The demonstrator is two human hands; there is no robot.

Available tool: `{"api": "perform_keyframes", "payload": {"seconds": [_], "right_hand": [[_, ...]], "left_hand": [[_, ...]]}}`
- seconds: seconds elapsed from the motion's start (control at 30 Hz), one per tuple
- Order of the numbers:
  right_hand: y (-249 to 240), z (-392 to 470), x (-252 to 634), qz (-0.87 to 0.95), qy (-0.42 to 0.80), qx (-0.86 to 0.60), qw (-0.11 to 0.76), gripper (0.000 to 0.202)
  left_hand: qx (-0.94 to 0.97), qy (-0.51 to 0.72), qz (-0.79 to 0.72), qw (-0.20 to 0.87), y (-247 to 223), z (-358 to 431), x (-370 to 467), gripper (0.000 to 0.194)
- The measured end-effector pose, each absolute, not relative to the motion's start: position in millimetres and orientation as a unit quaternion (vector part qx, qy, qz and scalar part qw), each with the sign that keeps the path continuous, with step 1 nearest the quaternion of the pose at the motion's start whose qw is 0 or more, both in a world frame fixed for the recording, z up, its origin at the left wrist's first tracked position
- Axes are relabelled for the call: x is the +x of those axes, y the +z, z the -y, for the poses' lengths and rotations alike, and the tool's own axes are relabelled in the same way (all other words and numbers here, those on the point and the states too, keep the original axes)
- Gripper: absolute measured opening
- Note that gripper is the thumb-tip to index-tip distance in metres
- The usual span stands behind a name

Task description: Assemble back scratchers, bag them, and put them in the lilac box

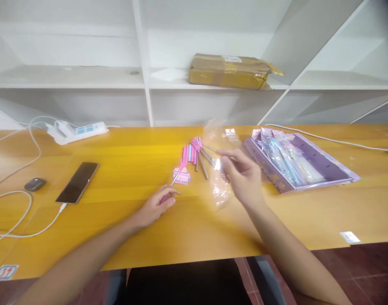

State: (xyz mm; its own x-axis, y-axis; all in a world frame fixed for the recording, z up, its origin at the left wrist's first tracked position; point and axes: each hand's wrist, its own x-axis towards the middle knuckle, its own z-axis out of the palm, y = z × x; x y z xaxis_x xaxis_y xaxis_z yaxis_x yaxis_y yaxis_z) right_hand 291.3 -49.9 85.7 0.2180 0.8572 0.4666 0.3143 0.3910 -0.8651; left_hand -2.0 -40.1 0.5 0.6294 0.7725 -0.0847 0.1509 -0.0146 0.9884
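Observation:
My left hand (160,202) is closed round the lower end of a slim stick (176,177) with a metal shaft and a pink, hand-shaped tip. Small pink cards (182,178) lie beneath that tip. In my right hand (240,173) a crinkled clear plastic bag (219,188) is pinched; it is blurred. Beyond the hands, several metal rods (203,164) with pink tips lie fanned out beside a row of pink and blue handles (189,153). One rod reaches toward my right fingertips, and whether they touch it is unclear.
A purple box (327,165) with wrapped items stands at the right. A phone (77,182), a black case (35,184), a power strip (82,131) and white cables lie at the left. A taped cardboard box (228,72) rests on the shelf behind.

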Motion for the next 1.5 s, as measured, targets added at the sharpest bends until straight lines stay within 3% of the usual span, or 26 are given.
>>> {"api": "perform_keyframes", "payload": {"seconds": [0.2, 0.3, 0.43, 0.53, 0.73, 0.87, 1.0, 1.07, 1.13, 1.33, 1.5], "right_hand": [[50.2, 53.5, 230.3, 0.704, 0.283, -0.384, 0.527, 0.023], [27.8, 53.9, 221.6, 0.713, 0.332, -0.353, 0.506, 0.024], [6.8, 52.2, 221.7, 0.579, 0.476, -0.386, 0.537, 0.038], [-0.5, 49.0, 217.9, 0.538, 0.580, -0.383, 0.478, 0.046], [-8.8, 46.9, 204.6, 0.514, 0.624, -0.362, 0.465, 0.044], [-8.5, 44.2, 209.1, 0.485, 0.602, -0.370, 0.515, 0.040], [-0.4, 38.6, 229.3, 0.418, 0.522, -0.366, 0.647, 0.033], [4.9, 37.1, 243.4, 0.440, 0.461, -0.385, 0.667, 0.028], [10.1, 37.6, 255.7, 0.521, 0.404, -0.413, 0.628, 0.027], [18.2, 46.1, 262.0, 0.794, 0.249, -0.396, 0.389, 0.030], [13.0, 47.2, 257.0, 0.767, 0.246, -0.434, 0.403, 0.034]], "left_hand": [[0.647, 0.332, -0.299, 0.618, -2.0, 38.0, 2.9, 0.058], [0.617, 0.352, -0.313, 0.631, -3.3, 39.7, 6.7, 0.048], [0.617, 0.330, -0.345, 0.625, -4.7, 40.1, 3.6, 0.042], [0.649, 0.311, -0.358, 0.595, -5.8, 38.4, -0.2, 0.039], [0.718, 0.282, -0.343, 0.536, 0.3, 42.2, 6.3, 0.031], [0.715, 0.307, -0.333, 0.533, 4.2, 43.4, 8.5, 0.026], [0.631, 0.419, -0.342, 0.556, 2.4, 33.2, 1.3, 0.022], [0.554, 0.481, -0.372, 0.568, 1.7, 25.8, -4.0, 0.024], [0.488, 0.534, -0.402, 0.562, 3.2, 18.8, -8.7, 0.027], [0.400, 0.631, -0.407, 0.526, 19.8, 4.7, -16.6, 0.036], [0.347, 0.665, -0.383, 0.539, 24.6, -3.7, -25.6, 0.035]]}}
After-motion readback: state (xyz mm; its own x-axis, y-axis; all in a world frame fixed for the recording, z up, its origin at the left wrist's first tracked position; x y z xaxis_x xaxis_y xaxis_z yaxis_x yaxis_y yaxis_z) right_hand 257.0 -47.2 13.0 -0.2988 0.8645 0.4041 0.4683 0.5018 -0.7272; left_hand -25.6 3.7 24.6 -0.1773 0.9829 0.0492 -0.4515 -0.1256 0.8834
